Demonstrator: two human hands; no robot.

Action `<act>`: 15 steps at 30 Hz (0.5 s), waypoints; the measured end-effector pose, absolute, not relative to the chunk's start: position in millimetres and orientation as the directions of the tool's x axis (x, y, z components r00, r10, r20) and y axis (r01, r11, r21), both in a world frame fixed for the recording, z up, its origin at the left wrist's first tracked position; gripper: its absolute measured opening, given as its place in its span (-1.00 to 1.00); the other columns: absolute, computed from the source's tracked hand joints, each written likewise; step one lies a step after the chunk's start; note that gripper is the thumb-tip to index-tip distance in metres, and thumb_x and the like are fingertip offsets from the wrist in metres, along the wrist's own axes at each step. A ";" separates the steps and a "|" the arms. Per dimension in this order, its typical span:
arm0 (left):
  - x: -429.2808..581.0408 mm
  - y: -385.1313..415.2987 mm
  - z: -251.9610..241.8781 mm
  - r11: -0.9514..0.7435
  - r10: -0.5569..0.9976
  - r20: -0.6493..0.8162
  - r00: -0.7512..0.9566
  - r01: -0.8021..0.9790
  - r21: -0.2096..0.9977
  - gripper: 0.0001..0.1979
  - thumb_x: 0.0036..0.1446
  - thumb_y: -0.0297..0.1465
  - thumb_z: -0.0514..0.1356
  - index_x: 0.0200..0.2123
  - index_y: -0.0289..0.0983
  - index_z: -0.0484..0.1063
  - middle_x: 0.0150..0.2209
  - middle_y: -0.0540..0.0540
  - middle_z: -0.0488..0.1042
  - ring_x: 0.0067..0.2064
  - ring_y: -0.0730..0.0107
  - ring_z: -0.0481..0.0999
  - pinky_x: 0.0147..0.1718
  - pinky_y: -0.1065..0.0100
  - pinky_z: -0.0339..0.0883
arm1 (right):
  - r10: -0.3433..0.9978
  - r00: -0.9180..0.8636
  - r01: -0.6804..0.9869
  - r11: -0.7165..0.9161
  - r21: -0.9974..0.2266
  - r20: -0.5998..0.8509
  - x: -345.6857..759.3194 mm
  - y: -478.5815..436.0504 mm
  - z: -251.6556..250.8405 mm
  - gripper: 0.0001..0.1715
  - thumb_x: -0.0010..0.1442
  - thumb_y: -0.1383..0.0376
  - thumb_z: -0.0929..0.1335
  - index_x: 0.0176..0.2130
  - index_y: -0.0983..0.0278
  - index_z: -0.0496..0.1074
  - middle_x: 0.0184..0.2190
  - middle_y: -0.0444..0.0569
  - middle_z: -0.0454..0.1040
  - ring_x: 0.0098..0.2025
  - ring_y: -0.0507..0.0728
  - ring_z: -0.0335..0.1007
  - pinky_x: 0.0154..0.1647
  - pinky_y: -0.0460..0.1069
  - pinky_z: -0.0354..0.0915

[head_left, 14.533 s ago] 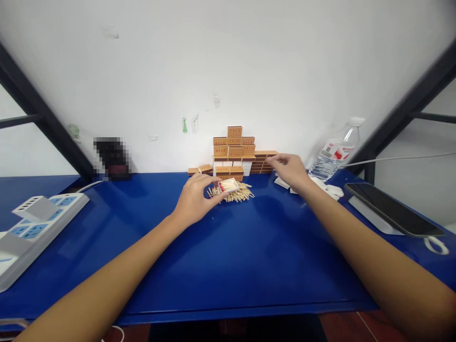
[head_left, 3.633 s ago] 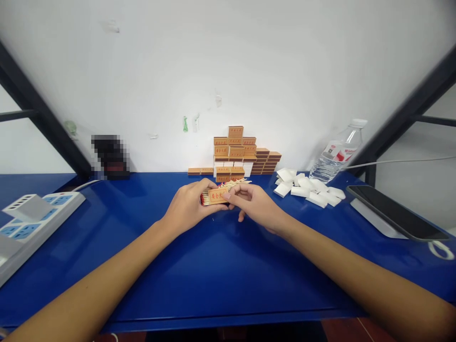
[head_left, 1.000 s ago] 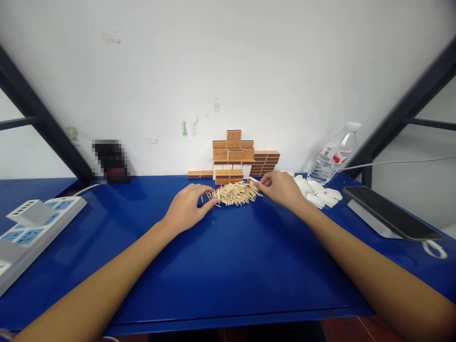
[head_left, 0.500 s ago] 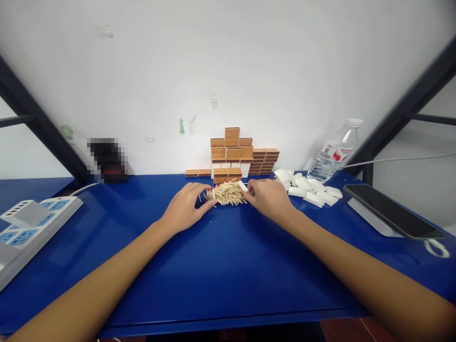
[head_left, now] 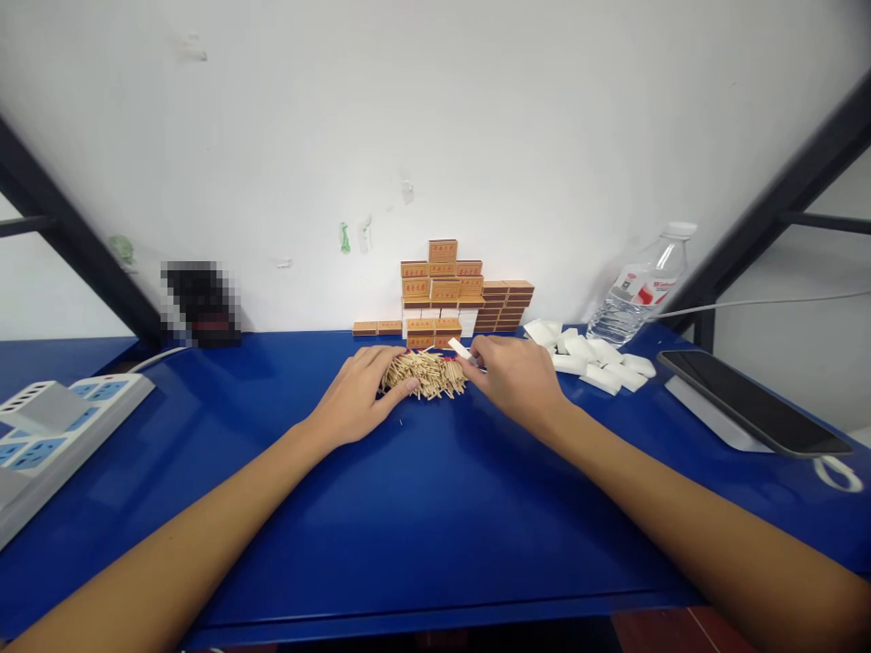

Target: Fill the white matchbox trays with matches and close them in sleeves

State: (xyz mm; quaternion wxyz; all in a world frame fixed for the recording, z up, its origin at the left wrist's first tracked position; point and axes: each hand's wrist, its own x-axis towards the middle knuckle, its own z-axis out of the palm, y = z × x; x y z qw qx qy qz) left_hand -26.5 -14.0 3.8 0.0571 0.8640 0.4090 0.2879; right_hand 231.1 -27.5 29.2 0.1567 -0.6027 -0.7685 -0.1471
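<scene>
A heap of loose matches [head_left: 423, 374] lies on the blue table between my two hands. My left hand [head_left: 350, 397] rests along the heap's left side, thumb spread away from the fingers and touching the matches. At the heap's right edge, my right hand [head_left: 517, 375] pinches a small white matchbox tray [head_left: 460, 348], held tilted. What lies inside that tray cannot be made out. Just behind the heap, brown and orange matchboxes [head_left: 444, 288] are stacked against the wall, some above white trays standing in the stack.
More matchboxes form a block [head_left: 504, 308] to the right. Several white trays [head_left: 600, 377] lie beside a water bottle [head_left: 621, 307]. A phone [head_left: 755, 399] leans on a stand at far right; a power strip [head_left: 88, 422] is at left.
My right hand has tilted the white tray up and a little left. My left hand has closed in against the matches, and the heap looks more gathered, shifted slightly left.
</scene>
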 end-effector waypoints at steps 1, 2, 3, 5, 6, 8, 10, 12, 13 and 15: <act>-27.1 -13.3 3.9 -0.659 0.736 0.463 0.493 0.679 0.324 -0.50 0.43 -0.03 0.11 0.27 -0.17 0.34 0.23 -0.18 0.47 0.26 0.04 0.41 0.28 -0.05 0.27 | 0.877 -0.214 0.975 0.220 0.036 0.430 233.4 -26.2 30.0 -0.71 0.41 0.14 0.34 -0.23 0.26 0.54 -0.29 0.09 0.67 -0.31 0.22 0.53 -0.43 0.03 -0.06; -27.8 -12.6 4.3 -0.658 0.733 0.476 0.486 0.684 0.315 -0.51 0.44 -0.03 0.11 0.26 -0.18 0.34 0.22 -0.18 0.47 0.26 0.04 0.41 0.27 -0.06 0.27 | 0.872 -0.202 0.977 0.210 0.034 0.446 235.6 -24.8 30.7 -0.70 0.40 0.14 0.33 -0.25 0.26 0.54 -0.30 0.09 0.67 -0.32 0.22 0.53 -0.43 0.03 -0.06; -28.5 -11.9 5.0 -0.656 0.730 0.488 0.478 0.689 0.307 -0.51 0.44 -0.03 0.10 0.26 -0.18 0.35 0.22 -0.19 0.47 0.26 0.04 0.41 0.26 -0.06 0.27 | 0.863 -0.193 0.979 0.204 0.028 0.467 237.8 -23.5 31.6 -0.69 0.40 0.14 0.33 -0.27 0.26 0.54 -0.30 0.09 0.67 -0.32 0.21 0.53 -0.43 0.03 -0.04; -30.2 -10.1 7.1 -0.654 0.722 0.512 0.464 0.700 0.287 -0.53 0.45 -0.04 0.09 0.24 -0.19 0.36 0.21 -0.19 0.48 0.26 0.04 0.41 0.25 -0.05 0.27 | 0.845 -0.165 0.982 0.190 0.003 0.509 242.8 -21.0 35.2 -0.66 0.40 0.11 0.32 -0.30 0.25 0.54 -0.32 0.07 0.67 -0.34 0.20 0.52 -0.42 0.02 0.00; -31.3 -9.0 8.4 -0.653 0.716 0.527 0.457 0.705 0.276 -0.54 0.46 -0.05 0.08 0.23 -0.19 0.37 0.20 -0.18 0.49 0.26 0.05 0.41 0.25 -0.05 0.27 | 0.838 -0.141 0.985 0.174 -0.014 0.528 246.2 -19.6 38.2 -0.65 0.38 0.11 0.32 -0.32 0.24 0.54 -0.33 0.07 0.66 -0.35 0.20 0.51 -0.41 0.02 0.02; -34.0 -6.2 10.6 -0.650 0.705 0.554 0.442 0.716 0.256 -0.55 0.46 -0.05 0.07 0.22 -0.19 0.37 0.19 -0.17 0.50 0.26 0.06 0.41 0.26 -0.04 0.26 | 0.828 -0.075 0.990 0.129 -0.059 0.556 256.7 -16.1 47.2 -0.64 0.35 0.08 0.33 -0.33 0.23 0.56 -0.36 0.06 0.65 -0.37 0.22 0.50 -0.40 0.03 0.08; -37.0 -2.9 11.9 -0.641 0.698 0.578 0.423 0.728 0.242 -0.57 0.46 -0.06 0.08 0.20 -0.20 0.38 0.17 -0.16 0.51 0.25 0.07 0.42 0.26 -0.03 0.27 | 0.820 0.002 0.991 0.076 -0.112 0.573 273.4 -11.1 58.7 -0.63 0.32 0.05 0.33 -0.30 0.23 0.59 -0.38 0.08 0.64 -0.35 0.25 0.50 -0.37 0.05 0.13; -39.8 0.0 12.5 -0.636 0.691 0.596 0.408 0.736 0.233 -0.58 0.46 -0.07 0.09 0.18 -0.22 0.40 0.15 -0.17 0.52 0.23 0.06 0.43 0.24 -0.03 0.28 | 0.820 0.112 0.986 -0.023 -0.163 0.561 296.2 -5.3 69.9 -0.64 0.28 0.04 0.36 -0.30 0.24 0.61 -0.40 0.10 0.63 -0.33 0.28 0.50 -0.35 0.07 0.16; -40.9 1.1 12.6 -0.635 0.687 0.604 0.404 0.737 0.230 -0.58 0.46 -0.08 0.09 0.17 -0.23 0.40 0.14 -0.18 0.53 0.22 0.06 0.44 0.23 -0.03 0.29 | 0.829 0.164 0.981 -0.083 -0.173 0.535 309.1 -2.4 74.4 -0.65 0.26 0.05 0.37 -0.31 0.24 0.61 -0.40 0.11 0.62 -0.32 0.28 0.49 -0.35 0.07 0.16; -42.2 2.6 12.6 -0.637 0.680 0.614 0.400 0.737 0.225 -0.59 0.46 -0.09 0.09 0.15 -0.24 0.41 0.12 -0.18 0.54 0.20 0.07 0.45 0.23 -0.03 0.30 | 0.844 0.257 0.963 -0.181 -0.202 0.471 336.2 2.5 80.0 -0.68 0.22 0.07 0.40 -0.34 0.25 0.60 -0.37 0.12 0.63 -0.30 0.28 0.48 -0.35 0.07 0.16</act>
